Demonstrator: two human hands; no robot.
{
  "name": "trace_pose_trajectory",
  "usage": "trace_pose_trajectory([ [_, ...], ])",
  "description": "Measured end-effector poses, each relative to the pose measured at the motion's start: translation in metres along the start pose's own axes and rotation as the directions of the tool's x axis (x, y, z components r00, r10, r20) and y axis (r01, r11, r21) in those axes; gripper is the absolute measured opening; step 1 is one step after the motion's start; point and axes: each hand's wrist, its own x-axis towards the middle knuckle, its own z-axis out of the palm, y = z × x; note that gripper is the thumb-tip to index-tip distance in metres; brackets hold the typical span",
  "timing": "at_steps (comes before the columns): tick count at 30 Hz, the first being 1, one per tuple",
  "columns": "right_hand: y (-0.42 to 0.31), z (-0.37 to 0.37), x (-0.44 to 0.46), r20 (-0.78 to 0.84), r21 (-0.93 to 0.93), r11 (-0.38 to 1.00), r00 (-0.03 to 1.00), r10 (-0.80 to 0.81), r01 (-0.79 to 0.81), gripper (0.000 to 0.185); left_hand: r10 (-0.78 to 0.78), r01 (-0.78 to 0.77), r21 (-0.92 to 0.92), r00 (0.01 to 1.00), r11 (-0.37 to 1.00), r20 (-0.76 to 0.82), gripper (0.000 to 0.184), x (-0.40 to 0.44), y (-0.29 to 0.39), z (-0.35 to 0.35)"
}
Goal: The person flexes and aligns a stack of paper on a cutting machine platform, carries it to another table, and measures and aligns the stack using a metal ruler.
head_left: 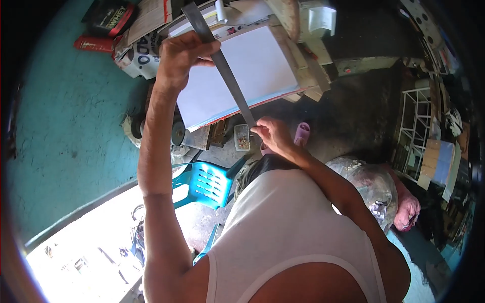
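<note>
A long, flat grey metal ruler (230,85) slants across the view above the white sheets; no markings on it can be read. My left hand (183,56) pinches it near its far upper end, thumb on top, and the tip sticks out beyond the fingers. At the near lower end, my right hand (275,134) grips it between thumb and fingertips. Beneath the ruler, large white paper (252,58) lies on a stack with blue and red edges. Whether the ruler touches the paper cannot be told.
Wood pieces (316,76) lie right of the paper. A black tub (110,17) and a red object (94,44) are at upper left. Nearer me are a small clear container (242,138), a turquoise plastic chair (207,184) and plastic bags (369,189). A white rack (417,126) stands right.
</note>
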Motion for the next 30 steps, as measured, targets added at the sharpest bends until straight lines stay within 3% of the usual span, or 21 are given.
trace_pose_trajectory([
  [2,0.008,0.003,0.006,0.101,-0.188,0.982,0.995,0.018,0.001,0.012,0.049,-0.052,0.039,0.994,0.998,0.095,0.016,-0.019,-0.002,-0.002],
  [6,0.015,0.012,0.012,0.136,-0.091,0.995,0.991,-0.015,0.027,0.015,0.084,-0.101,0.139,0.989,0.985,0.125,0.018,-0.021,-0.002,-0.014],
  [7,0.006,0.012,0.014,0.149,-0.088,0.996,0.989,-0.019,0.032,0.015,0.056,-0.063,0.139,0.997,0.988,0.059,0.019,-0.014,-0.004,-0.017],
  [10,-0.030,0.005,0.009,0.227,-0.112,0.994,0.974,0.014,0.012,0.017,0.144,-0.113,0.359,0.988,0.926,-0.062,0.047,0.016,-0.037,-0.040],
  [12,-0.050,-0.004,0.008,0.244,-0.050,0.995,0.965,0.098,-0.088,0.018,0.298,-0.268,0.260,0.951,0.928,-0.082,0.058,0.024,-0.067,-0.048],
  [13,-0.059,-0.011,0.009,0.269,-0.033,0.983,0.946,0.182,-0.180,0.017,0.386,-0.302,0.521,0.921,0.798,-0.057,0.058,0.025,-0.068,-0.053],
  [14,-0.069,-0.020,0.013,0.274,-0.032,0.984,0.945,0.180,-0.178,0.017,0.415,-0.233,0.711,0.905,0.663,-0.091,0.054,0.012,-0.077,-0.055],
  [16,-0.087,-0.036,0.020,0.242,-0.203,0.978,0.966,0.089,-0.040,0.017,0.529,-0.230,0.755,0.830,0.614,-0.177,0.051,-0.023,-0.078,-0.048],
  [18,-0.094,-0.045,0.024,0.231,-0.197,0.979,0.968,0.098,-0.052,0.017,0.474,-0.146,0.729,0.839,0.669,-0.266,0.046,-0.066,-0.082,-0.044],
  [21,-0.102,-0.064,0.024,0.302,-0.202,0.970,0.934,0.191,-0.133,0.015,0.474,-0.141,0.833,0.866,0.536,-0.158,0.038,-0.096,-0.097,-0.039],
  [22,-0.112,-0.072,0.029,0.280,-0.223,0.965,0.938,0.202,-0.141,0.013,0.473,-0.146,0.820,0.865,0.554,-0.165,0.038,-0.097,-0.098,-0.037],
  [24,-0.116,-0.087,0.034,0.238,-0.270,0.951,0.946,0.221,-0.154,0.011,0.460,-0.227,0.902,0.887,0.366,0.036,0.038,-0.089,-0.094,-0.031],
  [25,-0.113,-0.098,0.037,0.160,-0.215,0.961,0.965,0.208,-0.171,0.008,0.488,-0.281,0.893,0.869,0.350,0.082,0.035,-0.084,-0.086,-0.022],
  [27,-0.104,-0.120,0.038,0.017,-0.059,0.975,0.976,0.216,-0.215,0.011,0.523,-0.333,0.862,0.847,0.382,0.096,0.034,-0.064,-0.079,-0.013],
  [30,-0.098,-0.151,0.028,-0.188,-0.129,0.974,0.969,0.159,-0.185,0.012,0.520,-0.368,0.821,0.848,0.437,0.104,0.038,-0.020,-0.086,-0.007],
])
